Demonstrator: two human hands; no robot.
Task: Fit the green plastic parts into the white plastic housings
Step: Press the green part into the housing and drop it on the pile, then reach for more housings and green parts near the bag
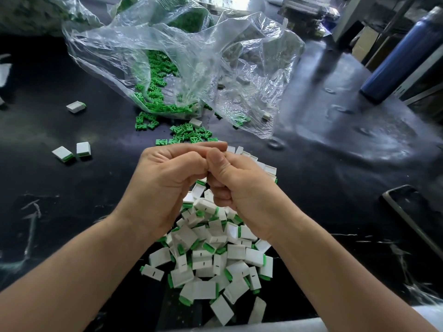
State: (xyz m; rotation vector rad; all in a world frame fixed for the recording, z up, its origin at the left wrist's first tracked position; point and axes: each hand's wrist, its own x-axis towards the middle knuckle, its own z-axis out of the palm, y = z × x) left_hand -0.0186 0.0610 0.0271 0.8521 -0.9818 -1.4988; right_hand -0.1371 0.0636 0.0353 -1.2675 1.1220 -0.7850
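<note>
Head view, one frame. The left hand (167, 180) and right hand (242, 192) meet at the centre of the frame, knuckle to knuckle, all fingers curled inward and the right thumb upright against the left forefinger. Anything between them is hidden by the fingers, so I cannot tell whether either hand grips a piece or which piece. Judged from the posture, this is a press-fit being made between the fingertips.

The hands hang directly over the pile of finished pieces (208, 259) in the lower centre. These are white shells with a green edge showing, heaped loosely. That placement probably lets a completed piece be dropped straight down.

Loose green parts (189, 134) lie just above the hands, spilling from the mouth of a clear bag (191, 56) that fills the upper centre, with more green visible inside it. A row of white housings (254, 159) stands just behind the right hand, partly covered by it. Both supplies sit near the fingertips, which suits short reaches.

Three finished pieces (72, 152) lie apart at the left of the frame on the dark table (72, 212). A blue bottle (395, 56) stands at the upper right, well clear of the work.

Much of the green supply remains unused, so the job is likely far from complete.
</note>
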